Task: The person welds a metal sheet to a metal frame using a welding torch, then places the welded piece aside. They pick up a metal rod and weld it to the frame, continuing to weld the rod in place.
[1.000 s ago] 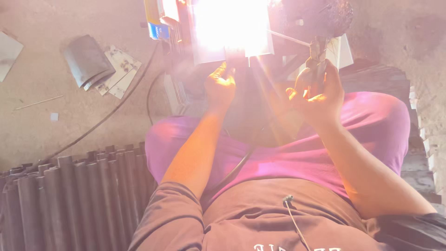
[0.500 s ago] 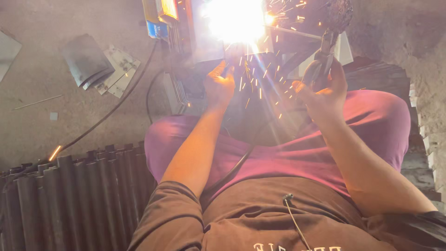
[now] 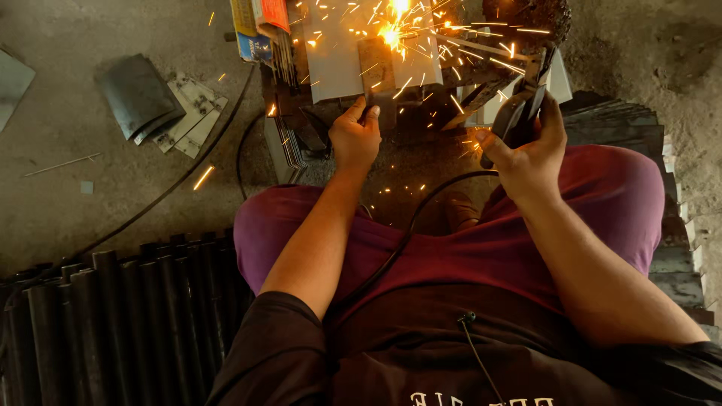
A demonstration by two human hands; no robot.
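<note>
My right hand (image 3: 526,146) grips a black welding electrode holder (image 3: 519,105), whose thin rod (image 3: 474,46) reaches left to a glowing spot (image 3: 391,34) throwing orange sparks. My left hand (image 3: 353,135) pinches the lower end of a small upright metal piece (image 3: 376,71) that stands against a pale flat metal plate (image 3: 338,68). A black cable (image 3: 406,233) runs from the holder down across my maroon-clad lap.
A bundle of dark metal pipes (image 3: 113,316) lies at lower left. Curved dark sheet pieces (image 3: 139,98) and flat grey offcuts (image 3: 192,113) lie on the concrete floor. Colourful boxes (image 3: 259,22) sit at the top. Stacked metal strips (image 3: 677,225) line the right edge.
The blinding white arc glare has shrunk to a small glowing spot with scattered sparks. Both hands have stayed where they were, and the plate and upright piece are now visible.
</note>
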